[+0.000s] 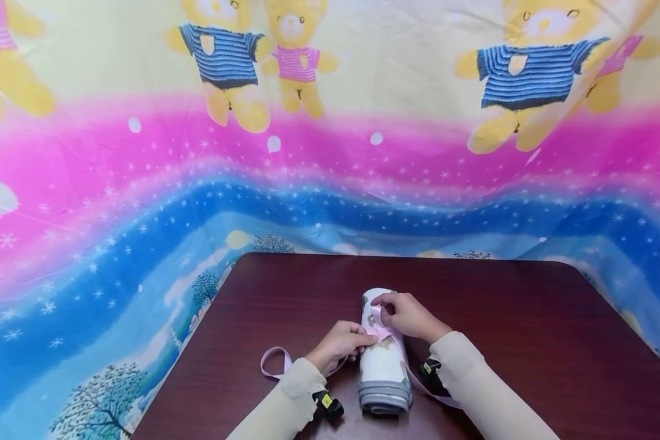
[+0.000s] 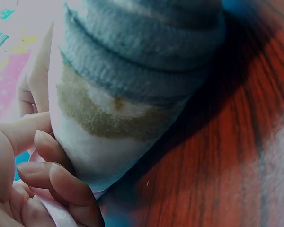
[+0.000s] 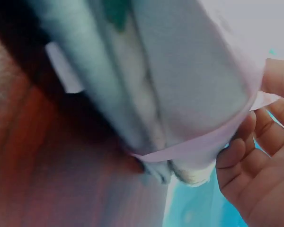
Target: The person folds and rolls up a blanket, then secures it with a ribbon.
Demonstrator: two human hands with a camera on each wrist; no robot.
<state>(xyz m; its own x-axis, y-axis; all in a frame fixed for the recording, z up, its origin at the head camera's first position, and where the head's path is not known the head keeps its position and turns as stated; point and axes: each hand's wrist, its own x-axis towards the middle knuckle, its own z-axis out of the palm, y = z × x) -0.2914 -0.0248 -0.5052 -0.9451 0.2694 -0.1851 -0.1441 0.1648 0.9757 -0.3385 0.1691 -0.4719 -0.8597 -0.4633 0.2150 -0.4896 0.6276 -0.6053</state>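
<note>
A rolled-up white cloth (image 1: pixel 382 366) with brownish patches and a grey edge lies lengthwise on the table, possibly a towel or blanket. Pink ribbon (image 1: pixel 381 332) wraps around its middle and crosses on top. My left hand (image 1: pixel 338 345) pinches the ribbon at the roll's left side. In the left wrist view, a strand of ribbon (image 2: pixel 57 213) also runs through its curled fingers, beside the roll (image 2: pixel 113 113). Above the crossing, my right hand (image 1: pixel 412 315) pinches a raised ribbon loop. The right wrist view shows the ribbon (image 3: pixel 194 144) drawn around the roll towards those fingers.
A loose ribbon loop (image 1: pixel 275 362) lies left of the left forearm, and another strand (image 1: pixel 437 398) trails under the right one. The dark red-brown table (image 1: pixel 286 287) has rounded far corners. Behind it hangs a curtain (image 1: pixel 330 153) printed with bears.
</note>
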